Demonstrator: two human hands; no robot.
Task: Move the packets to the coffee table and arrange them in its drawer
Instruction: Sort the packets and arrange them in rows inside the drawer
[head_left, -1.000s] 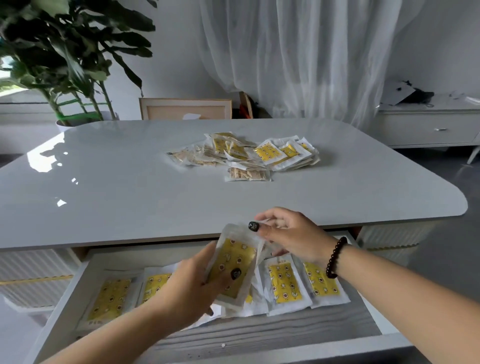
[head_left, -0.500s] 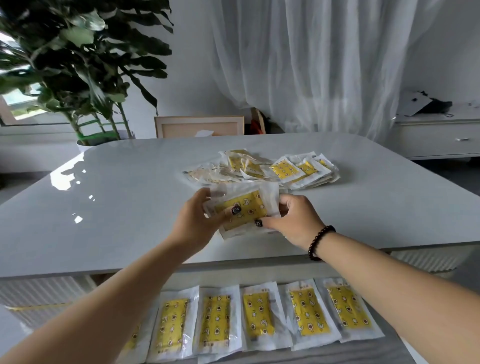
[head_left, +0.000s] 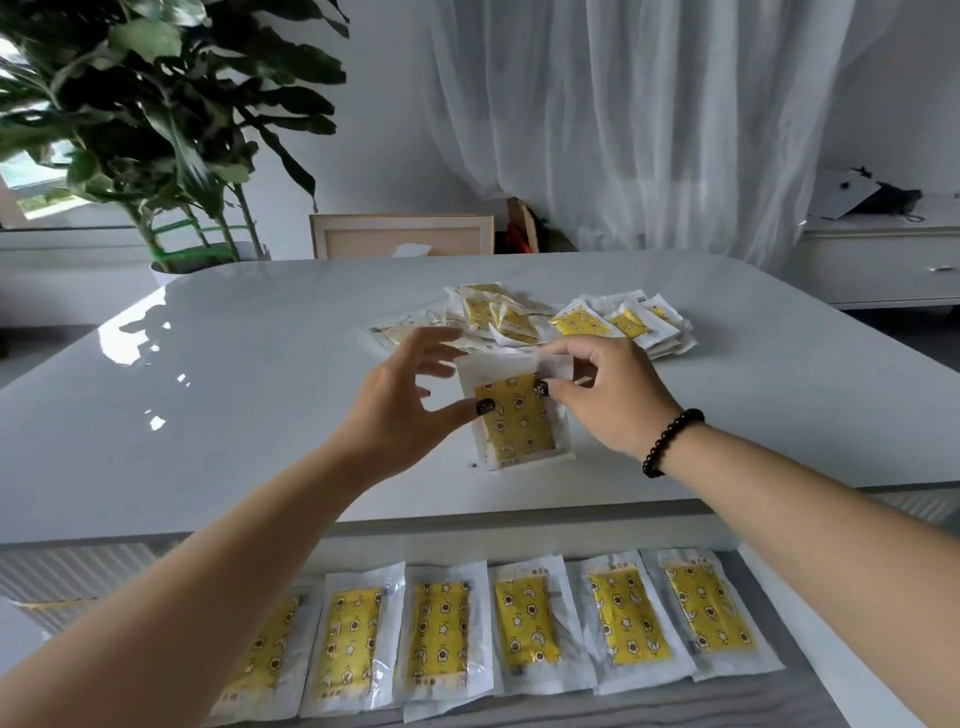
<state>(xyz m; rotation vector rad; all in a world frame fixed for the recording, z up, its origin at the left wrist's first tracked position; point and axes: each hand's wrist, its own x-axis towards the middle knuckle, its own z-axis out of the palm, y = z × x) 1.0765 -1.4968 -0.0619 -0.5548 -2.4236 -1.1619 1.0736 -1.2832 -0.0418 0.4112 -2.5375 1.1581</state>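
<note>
Nearest us, the open drawer (head_left: 810, 691) holds a neat row of packets (head_left: 524, 623) lying flat, side by side, yellow printed panels facing up. Just past the table's front edge, a small stack of packets (head_left: 519, 421) rests on the coffee table (head_left: 234, 395), and both hands are on it. The right hand (head_left: 608, 400) pinches the stack's upper edge, thumb on the yellow face and fingers curled behind; the left hand (head_left: 395, 410) has its fingers spread and relaxed, thumb tip just touching the left side. These look light, thin and floppy, with slick plastic skins, so a stack will likely slide apart unless pinched across its full thickness near an edge. Further back, the loose pile of packets (head_left: 571, 322) sprawls overlapping, mid-table. Beyond that, a potted plant (head_left: 171, 130) and a sheer curtain (head_left: 649, 114).
</note>
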